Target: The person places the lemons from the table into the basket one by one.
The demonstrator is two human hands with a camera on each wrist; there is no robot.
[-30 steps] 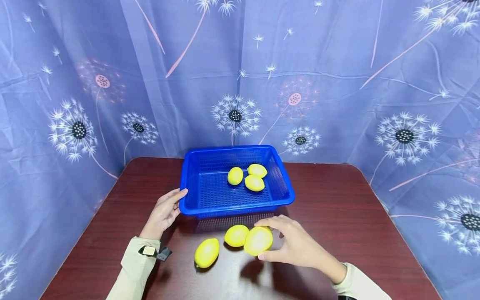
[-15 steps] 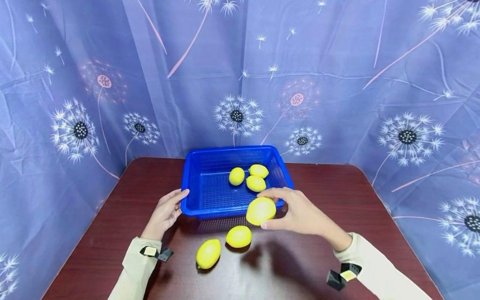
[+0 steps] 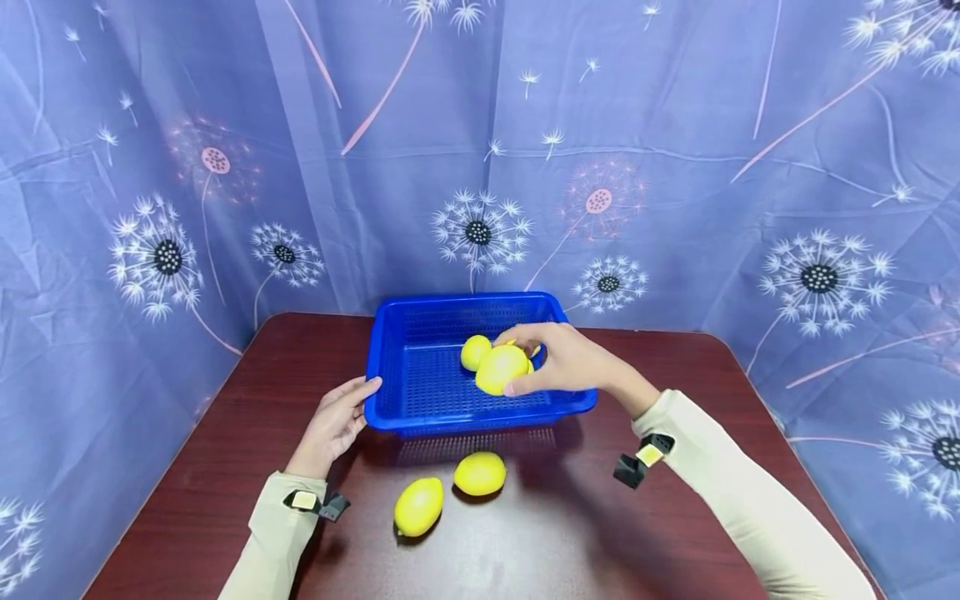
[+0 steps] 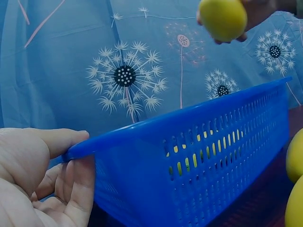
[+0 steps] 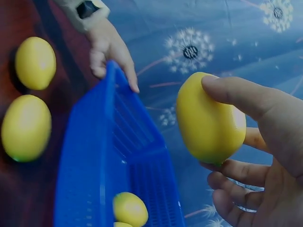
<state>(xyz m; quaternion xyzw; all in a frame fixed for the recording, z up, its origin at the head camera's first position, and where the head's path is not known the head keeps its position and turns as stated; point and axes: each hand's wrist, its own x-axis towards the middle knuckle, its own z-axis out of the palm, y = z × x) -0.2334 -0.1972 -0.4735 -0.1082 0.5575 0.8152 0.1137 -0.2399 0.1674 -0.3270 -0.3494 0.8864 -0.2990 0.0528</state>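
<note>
On the left, our left hand [image 3: 333,423] rests on the brown table [image 3: 225,467] with its thumb over the rim and its fingers against the wall of the blue basket's [image 3: 397,367] near left corner, lightly gripping it. In front of the basket two lemons lie on the table: one lemon [image 3: 418,506] nearer us, another lemon [image 3: 480,472] just beside it, close to the basket's near wall. Over the middle of the basket our right hand [image 3: 567,360] grasps a third lemon [image 3: 501,368], thumb under and fingers over, held in the air above the mesh floor. Behind it, one more lemon [image 3: 475,352] lies in the basket, with others mostly hidden by the hand.

We judge the held lemon light, firm and smooth-skinned, so it could roll or slip; a hold across its broad middle looks safest. The basket seems a light, stiff plastic that would slide easily, best held at its rim.
</note>
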